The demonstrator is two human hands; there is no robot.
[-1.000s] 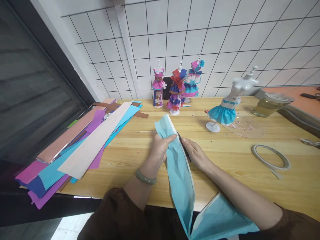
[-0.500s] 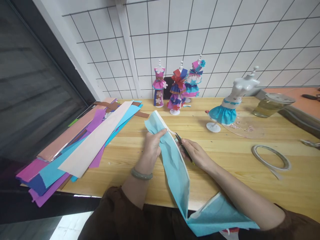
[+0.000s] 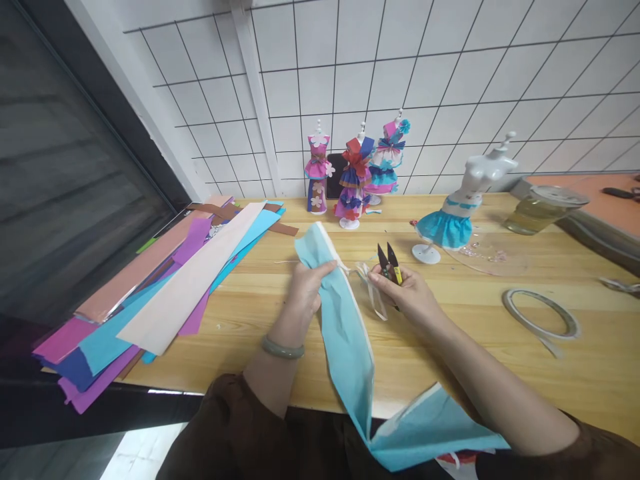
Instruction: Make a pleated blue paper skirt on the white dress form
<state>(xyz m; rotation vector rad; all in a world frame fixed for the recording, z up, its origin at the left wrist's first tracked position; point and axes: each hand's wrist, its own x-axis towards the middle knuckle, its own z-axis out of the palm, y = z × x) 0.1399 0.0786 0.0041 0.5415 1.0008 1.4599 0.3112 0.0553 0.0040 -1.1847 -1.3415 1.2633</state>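
Note:
My left hand (image 3: 306,287) pinches the upper part of a long light-blue strip (image 3: 345,327) with a white edge, which hangs down past the table's front edge and folds up toward my right forearm. To its right, my right hand (image 3: 407,290) holds small black thread snips (image 3: 390,260) with yellow on one handle, their blades pointing away and apart. Thin whitish strips (image 3: 375,297) dangle from the fingertips of that hand, beside the blue strip. Whether they are joined to its edge is too small to tell.
Coloured paper strips (image 3: 190,280) are piled at the left. Dressed mini mannequins (image 3: 356,173) stand at the back. To the right are a white mannequin with a blue skirt (image 3: 445,229), a glass cup (image 3: 543,210), a clear dish (image 3: 505,260) and a tape roll (image 3: 543,313).
My right hand has moved right and slightly up, away from the strip's edge. The snips now point upward with blades parted, and whitish strips show in the fingers. The blue strip has shifted slightly.

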